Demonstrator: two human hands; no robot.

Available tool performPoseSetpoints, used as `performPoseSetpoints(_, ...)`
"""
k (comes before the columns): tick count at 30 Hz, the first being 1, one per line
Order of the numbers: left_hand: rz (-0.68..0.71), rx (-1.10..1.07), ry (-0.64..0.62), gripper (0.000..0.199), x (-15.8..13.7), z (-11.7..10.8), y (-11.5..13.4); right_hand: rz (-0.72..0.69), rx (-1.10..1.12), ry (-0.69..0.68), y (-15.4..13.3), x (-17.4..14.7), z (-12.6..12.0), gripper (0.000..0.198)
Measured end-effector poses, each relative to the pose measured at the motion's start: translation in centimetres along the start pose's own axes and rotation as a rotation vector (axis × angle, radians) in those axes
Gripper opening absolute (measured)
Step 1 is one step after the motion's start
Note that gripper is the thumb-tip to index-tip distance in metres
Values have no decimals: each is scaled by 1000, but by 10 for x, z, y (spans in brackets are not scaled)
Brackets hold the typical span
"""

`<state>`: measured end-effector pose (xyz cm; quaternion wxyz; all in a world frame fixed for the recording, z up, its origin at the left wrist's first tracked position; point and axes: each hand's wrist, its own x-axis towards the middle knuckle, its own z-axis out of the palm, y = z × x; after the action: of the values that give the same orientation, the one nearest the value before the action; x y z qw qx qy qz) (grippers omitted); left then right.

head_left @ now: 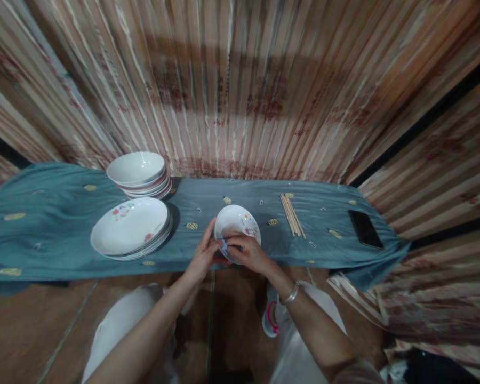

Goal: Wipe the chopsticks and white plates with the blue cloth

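A small white plate with a floral print is tilted up near the table's front edge. My left hand grips its left rim, with the thumb over the front. Pinched in my right hand is a light blue cloth, pressed against the lower left of the plate's face. Much of the cloth is hidden by my fingers.
To the left are a stack of large oval plates and, behind it, a stack of bowls. Several chopsticks and a black phone lie to the right on the teal tablecloth. A pleated curtain hangs behind.
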<state>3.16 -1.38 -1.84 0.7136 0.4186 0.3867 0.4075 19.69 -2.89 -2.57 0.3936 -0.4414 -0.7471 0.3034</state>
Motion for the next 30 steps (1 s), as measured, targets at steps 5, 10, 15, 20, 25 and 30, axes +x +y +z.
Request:
performPoseSetpoints(5,-5,22,11,87,1,0,0,46,62,-83,4,-8,-9,13)
performPoseSetpoints(10,-6,15,22,86,1,2,4,83,-14,-99,10,-14,-17,13)
performPoseSetpoints(15,-10,28,23,88,1,3,6,153,-219,-58,22,-18,-24,12)
performPoseSetpoints(20,-13,39,34,89,1,6,9,154,-341,36,35,-15,-26,11)
performPoseSetpoints(25,4,33,45,92,1,7,10,145,-363,166,45,-5,-26,16)
performPoseSetpoints(30,0,29,41,94,1,7,9,127,-337,244,56,7,-23,19)
